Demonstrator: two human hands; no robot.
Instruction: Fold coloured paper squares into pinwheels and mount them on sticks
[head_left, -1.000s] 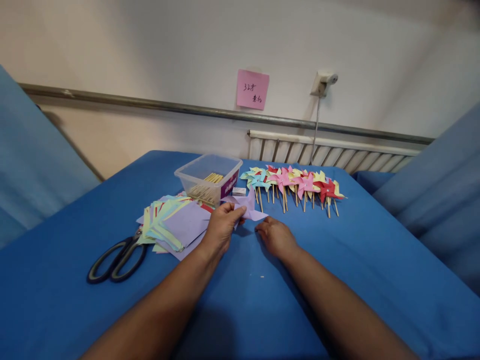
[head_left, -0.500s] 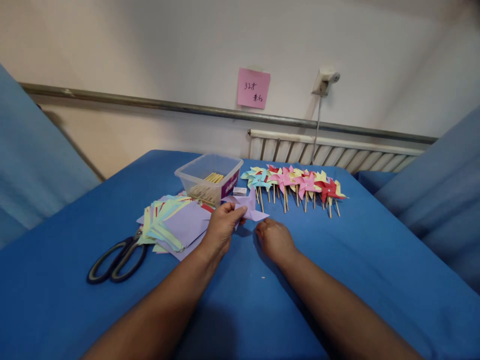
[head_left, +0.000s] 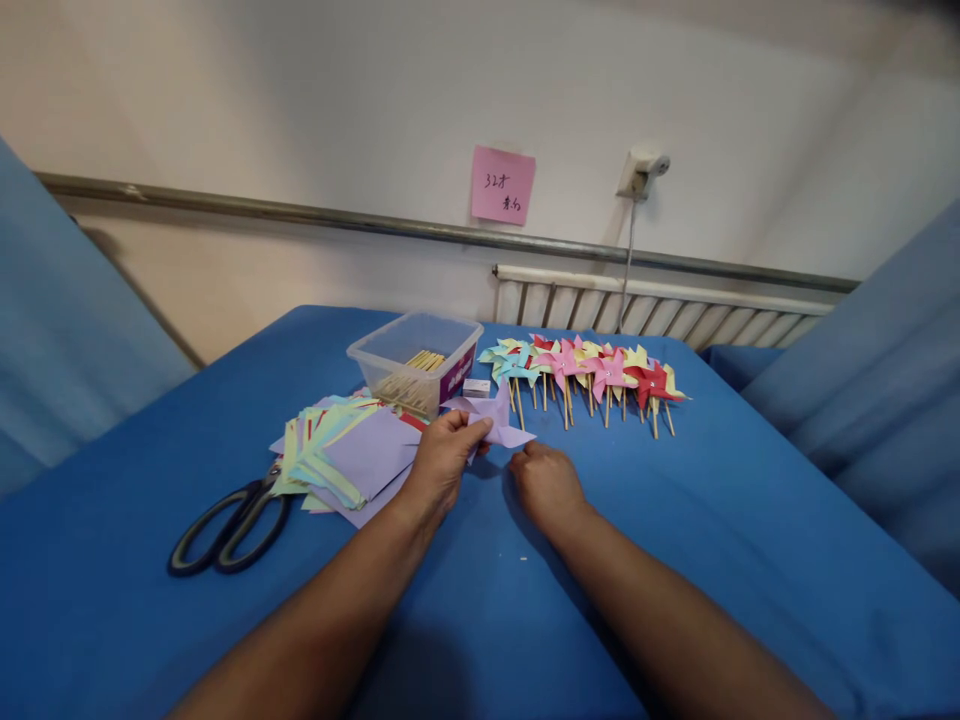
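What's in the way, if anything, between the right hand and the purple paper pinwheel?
Nothing visible. A tip of the purple paper pinwheel shows close beside the right hand; whether they touch, I can't tell. The left hand grips the pinwheel from the opposite side.

The left forearm (head_left: 345, 592) and right forearm (head_left: 660, 592), both bare, slant inward from the near side. The left hand (head_left: 444, 452) pinches, thumb (head_left: 481, 430) uppermost; the right hand (head_left: 551, 486), just apart, shows its back, fingers (head_left: 520, 458) curled under.
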